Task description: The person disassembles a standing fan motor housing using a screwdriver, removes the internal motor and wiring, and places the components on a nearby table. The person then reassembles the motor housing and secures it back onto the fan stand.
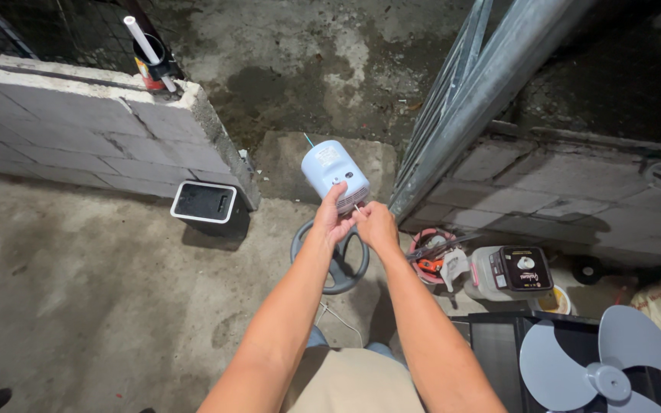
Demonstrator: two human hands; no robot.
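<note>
The left hand (333, 218) grips the underside of a pale blue fan motor housing (334, 173), while the right hand (376, 223) pinches its thin shaft (358, 206). Below the housing lies a grey ring base (332, 260); the grey fan blade (598, 359) sits well right of it.

The motor housing (333, 171) looks like smooth pale-blue plastic, the fan blade (600, 359) matt grey plastic, the block wall (78, 130) rough.

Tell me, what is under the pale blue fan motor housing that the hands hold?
Below the pale blue motor housing, held by the left hand and right hand, a grey ring-shaped base lies on the concrete floor. The hands and forearms cover part of the ring.
</note>
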